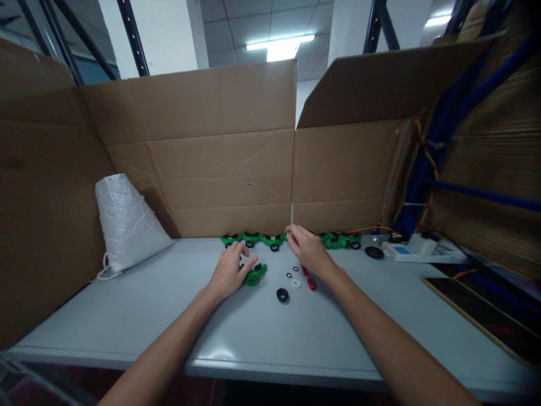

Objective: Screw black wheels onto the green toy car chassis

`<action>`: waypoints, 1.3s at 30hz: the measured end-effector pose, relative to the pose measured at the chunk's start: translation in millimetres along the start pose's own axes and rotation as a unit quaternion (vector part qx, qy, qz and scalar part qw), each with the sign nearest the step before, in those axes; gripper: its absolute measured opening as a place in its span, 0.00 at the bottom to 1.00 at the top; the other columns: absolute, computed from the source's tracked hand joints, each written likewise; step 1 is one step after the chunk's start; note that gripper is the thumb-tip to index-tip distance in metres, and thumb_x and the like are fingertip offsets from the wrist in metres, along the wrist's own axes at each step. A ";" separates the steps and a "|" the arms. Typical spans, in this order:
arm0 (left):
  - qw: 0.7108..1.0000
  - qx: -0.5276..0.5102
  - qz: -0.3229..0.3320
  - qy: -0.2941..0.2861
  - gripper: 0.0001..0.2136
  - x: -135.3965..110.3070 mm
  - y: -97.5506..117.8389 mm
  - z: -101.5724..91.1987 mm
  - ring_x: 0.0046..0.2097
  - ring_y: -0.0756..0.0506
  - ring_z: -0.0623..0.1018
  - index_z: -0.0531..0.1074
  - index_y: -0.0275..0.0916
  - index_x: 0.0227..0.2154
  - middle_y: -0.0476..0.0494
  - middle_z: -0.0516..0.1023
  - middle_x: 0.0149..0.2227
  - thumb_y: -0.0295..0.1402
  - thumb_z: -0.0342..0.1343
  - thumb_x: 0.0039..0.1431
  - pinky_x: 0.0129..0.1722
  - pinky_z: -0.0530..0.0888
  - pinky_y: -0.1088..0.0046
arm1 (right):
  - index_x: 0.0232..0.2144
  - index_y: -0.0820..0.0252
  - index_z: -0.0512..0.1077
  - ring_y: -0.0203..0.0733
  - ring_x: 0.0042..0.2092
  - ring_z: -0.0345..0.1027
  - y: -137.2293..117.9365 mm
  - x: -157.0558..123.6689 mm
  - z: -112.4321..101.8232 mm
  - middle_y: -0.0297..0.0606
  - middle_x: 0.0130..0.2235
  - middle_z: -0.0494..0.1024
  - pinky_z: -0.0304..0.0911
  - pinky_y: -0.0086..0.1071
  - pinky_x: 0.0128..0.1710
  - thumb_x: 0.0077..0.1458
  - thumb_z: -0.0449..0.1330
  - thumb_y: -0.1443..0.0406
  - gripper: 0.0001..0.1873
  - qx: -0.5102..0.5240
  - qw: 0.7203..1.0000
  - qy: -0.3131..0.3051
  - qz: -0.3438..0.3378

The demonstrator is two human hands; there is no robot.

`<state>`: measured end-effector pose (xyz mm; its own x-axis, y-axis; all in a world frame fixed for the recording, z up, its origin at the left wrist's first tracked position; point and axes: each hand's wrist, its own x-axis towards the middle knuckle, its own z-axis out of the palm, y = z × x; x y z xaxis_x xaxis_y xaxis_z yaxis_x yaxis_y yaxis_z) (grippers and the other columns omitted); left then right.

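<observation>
My left hand (pixel 230 269) is over the table with fingers curved and apart. Its thumb reaches over a green plastic piece (pixel 255 275) with a round end; whether they touch I cannot tell. My right hand (pixel 307 248) is pinched closed around a thin pale rod (pixel 291 213) that points upward. Below that hand lies a red-handled tool (pixel 309 279), partly hidden by it. Between the hands are a black ring (pixel 282 295), a white ring (pixel 296 283) and two small black O-rings (pixel 289 275).
Green toy-like pieces with black wheels (pixel 274 242) line the back of the table. A black disc (pixel 374 252) and a white power strip (pixel 422 249) are at right. A white wrapped bundle (pixel 127 225) stands left. Cardboard walls (pixel 211 163) surround the table.
</observation>
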<state>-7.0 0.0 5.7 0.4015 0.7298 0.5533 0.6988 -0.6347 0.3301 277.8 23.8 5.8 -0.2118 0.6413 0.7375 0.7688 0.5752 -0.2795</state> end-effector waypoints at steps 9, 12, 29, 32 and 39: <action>1.000 0.011 -0.006 -0.001 0.12 -0.6 0.1 1.4 0.49 0.40 0.75 0.67 0.44 0.43 0.44 0.74 0.44 0.46 0.51 0.73 0.49 0.68 0.62 | 0.42 0.55 0.67 0.47 0.42 0.72 6.3 -1.2 3.1 0.42 0.41 0.77 0.62 0.35 0.42 0.73 0.46 0.65 0.10 0.013 1.000 -0.017 0.004; 1.000 0.020 -0.010 -0.003 0.11 -0.9 2.1 -0.1 0.49 0.40 0.75 0.67 0.43 0.43 0.45 0.75 0.45 0.46 0.51 0.73 0.49 0.67 0.62 | 0.41 0.55 0.68 0.46 0.41 0.71 7.9 -1.1 2.7 0.41 0.40 0.76 0.61 0.35 0.41 0.73 0.47 0.65 0.10 0.018 1.000 -0.018 0.000; 0.999 0.029 -0.022 -0.009 0.10 -0.6 3.9 -2.6 0.48 0.41 0.75 0.67 0.44 0.43 0.46 0.76 0.46 0.45 0.51 0.73 0.49 0.66 0.62 | 0.40 0.54 0.68 0.46 0.39 0.70 7.9 -0.4 4.3 0.40 0.39 0.75 0.60 0.35 0.39 0.73 0.46 0.63 0.12 -0.001 1.000 -0.006 0.014; 0.999 0.025 -0.019 -0.009 0.10 -0.6 5.0 -3.4 0.50 0.40 0.75 0.67 0.44 0.43 0.45 0.76 0.46 0.45 0.51 0.73 0.49 0.66 0.62 | 0.40 0.54 0.67 0.47 0.40 0.70 5.8 -0.3 2.9 0.40 0.38 0.75 0.61 0.35 0.40 0.74 0.45 0.62 0.12 -0.008 1.000 0.002 0.023; 0.997 0.000 0.016 -0.075 0.17 -2.9 9.2 -3.9 0.52 0.37 0.74 0.72 0.44 0.42 0.42 0.77 0.47 0.53 0.56 0.68 0.53 0.67 0.58 | 0.40 0.53 0.66 0.48 0.39 0.71 6.9 -0.2 4.3 0.40 0.38 0.76 0.62 0.36 0.40 0.73 0.47 0.63 0.10 -0.014 0.999 -0.006 0.031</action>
<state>-4.1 -8.9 10.1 0.5075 0.7389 0.4434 0.6840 -0.6583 0.3142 280.5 29.7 1.1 -0.1694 0.6816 0.7118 0.7969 0.5197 -0.3080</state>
